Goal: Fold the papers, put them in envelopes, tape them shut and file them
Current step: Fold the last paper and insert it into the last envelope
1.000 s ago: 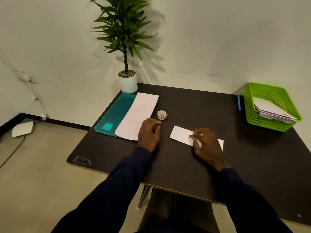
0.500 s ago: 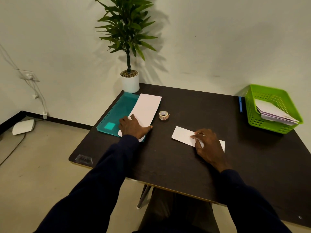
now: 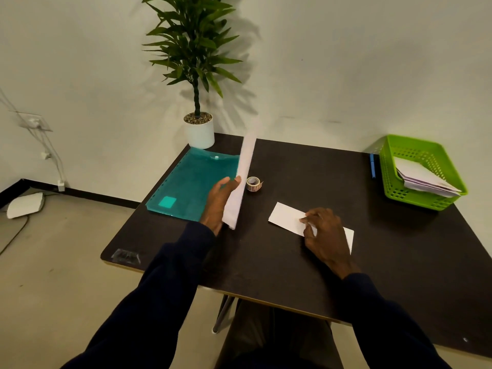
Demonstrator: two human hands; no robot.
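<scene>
The dark table (image 3: 266, 262) filled the near field. On it, right of centre, a folded white paper (image 3: 285, 214) lay flat. The right hand (image 3: 323, 235) rested on top of it, fingers loosely bent, fingertips pressing it to the surface and grasping nothing. To the left and a little farther off, the left hand (image 3: 219, 201) gripped a long white sheet (image 3: 244, 171) by its near end, thumb on top. The sheet stood raised on edge, tilted away from the person and blurred, so whether it was paper or an envelope could not be told. A tape roll (image 3: 253, 183) sat just beside it, a teal folder (image 3: 191, 182) on its other side. At the far right stood a green basket (image 3: 394, 155) holding envelopes (image 3: 423, 179), with a blue pen (image 3: 372, 166) alongside. A potted plant (image 3: 199, 130) occupied the far corner.
</scene>
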